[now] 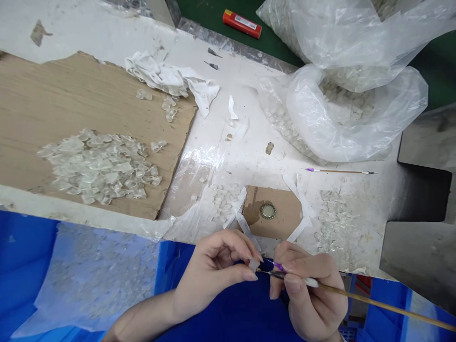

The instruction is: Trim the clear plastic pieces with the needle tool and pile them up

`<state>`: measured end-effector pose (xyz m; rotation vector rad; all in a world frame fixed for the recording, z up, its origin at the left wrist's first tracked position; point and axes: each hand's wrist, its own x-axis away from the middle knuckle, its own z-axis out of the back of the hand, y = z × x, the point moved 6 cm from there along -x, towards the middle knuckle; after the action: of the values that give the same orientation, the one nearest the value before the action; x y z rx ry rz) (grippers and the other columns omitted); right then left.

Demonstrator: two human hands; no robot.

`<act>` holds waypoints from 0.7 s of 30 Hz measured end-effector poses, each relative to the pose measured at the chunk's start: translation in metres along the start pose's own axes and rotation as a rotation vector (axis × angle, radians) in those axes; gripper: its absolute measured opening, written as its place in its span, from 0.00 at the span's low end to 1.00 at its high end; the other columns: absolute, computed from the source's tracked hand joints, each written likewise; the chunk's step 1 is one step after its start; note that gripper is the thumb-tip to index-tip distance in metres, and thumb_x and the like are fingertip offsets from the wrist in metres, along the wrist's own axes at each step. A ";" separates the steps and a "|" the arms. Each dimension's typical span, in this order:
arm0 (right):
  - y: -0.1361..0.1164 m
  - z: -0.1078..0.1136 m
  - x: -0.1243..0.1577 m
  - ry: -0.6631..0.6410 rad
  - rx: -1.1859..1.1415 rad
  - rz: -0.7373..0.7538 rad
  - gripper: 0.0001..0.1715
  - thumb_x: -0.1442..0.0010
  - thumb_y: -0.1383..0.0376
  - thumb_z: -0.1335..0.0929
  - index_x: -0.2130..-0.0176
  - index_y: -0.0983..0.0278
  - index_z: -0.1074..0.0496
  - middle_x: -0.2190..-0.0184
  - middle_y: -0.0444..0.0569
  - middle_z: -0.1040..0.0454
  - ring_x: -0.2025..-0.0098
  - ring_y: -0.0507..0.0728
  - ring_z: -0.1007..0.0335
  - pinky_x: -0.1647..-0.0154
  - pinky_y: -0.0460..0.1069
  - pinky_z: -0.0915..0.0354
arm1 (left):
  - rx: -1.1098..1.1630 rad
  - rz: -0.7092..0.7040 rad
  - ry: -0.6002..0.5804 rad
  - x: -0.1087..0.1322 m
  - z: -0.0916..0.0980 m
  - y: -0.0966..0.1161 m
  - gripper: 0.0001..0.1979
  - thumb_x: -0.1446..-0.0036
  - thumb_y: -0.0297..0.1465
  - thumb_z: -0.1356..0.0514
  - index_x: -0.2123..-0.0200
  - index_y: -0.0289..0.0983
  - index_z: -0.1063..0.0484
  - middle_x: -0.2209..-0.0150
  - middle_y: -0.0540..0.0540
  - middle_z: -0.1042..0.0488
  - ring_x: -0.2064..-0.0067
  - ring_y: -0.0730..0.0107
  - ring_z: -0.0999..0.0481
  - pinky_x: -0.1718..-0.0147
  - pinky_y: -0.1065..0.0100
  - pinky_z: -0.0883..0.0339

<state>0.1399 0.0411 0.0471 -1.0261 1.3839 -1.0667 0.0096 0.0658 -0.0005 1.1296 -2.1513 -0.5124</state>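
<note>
Piece [253,264], small, translucent: pinched between thumb and fingertips of the left hand [228,266], above the person's lap at the table's near edge. Clock positions are read from it.

Right hand [309,285], at 3 o'clock: closed around a brush [356,295] with bamboo handle, white collar and dark tip, and around a purple tool [279,267]. Both tips point to 9 o'clock, close to the piece; whether either touches it cannot be told.

Card [290,204], just past 12 o'clock, edged with white tape [304,209], stained on one side; on it, one bottle cap [268,211].

Loose chips [223,202], at 11 o'clock. Clear scraps [337,216], at 2 o'clock. Second brush [338,171], lying flat, between 1 and 2 o'clock.

Plastic bag [320,137], at 1 o'clock, filled with pieces.

Cardboard sheet [64,99], at 10 o'clock, bearing a heap [107,166] of translucent pieces; white cloth [156,73] across its far edge.

Red lighter [242,24], at 12 o'clock, on a green surface [203,12].

Blue bin [21,242], at 9 o'clock.
</note>
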 end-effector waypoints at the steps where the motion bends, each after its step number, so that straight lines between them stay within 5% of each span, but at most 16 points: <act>1: 0.000 0.000 -0.001 -0.003 0.003 -0.004 0.08 0.28 0.69 0.37 0.52 0.62 0.30 0.81 0.40 0.29 0.84 0.50 0.36 0.77 0.50 0.36 | 0.004 0.001 -0.004 0.000 0.000 0.000 0.08 0.49 0.23 0.25 0.68 0.41 0.17 0.69 0.51 0.15 0.69 0.77 0.18 0.66 0.81 0.24; 21: -0.002 -0.003 -0.001 -0.049 0.023 -0.005 0.09 0.28 0.69 0.38 0.51 0.62 0.31 0.79 0.39 0.30 0.82 0.49 0.37 0.75 0.49 0.36 | 0.022 -0.009 -0.001 0.001 0.000 -0.001 0.10 0.50 0.20 0.25 0.68 0.41 0.15 0.68 0.51 0.14 0.66 0.79 0.17 0.64 0.83 0.24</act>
<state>0.1370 0.0413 0.0496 -1.0331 1.3275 -1.0515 0.0096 0.0649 -0.0008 1.1515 -2.1591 -0.4945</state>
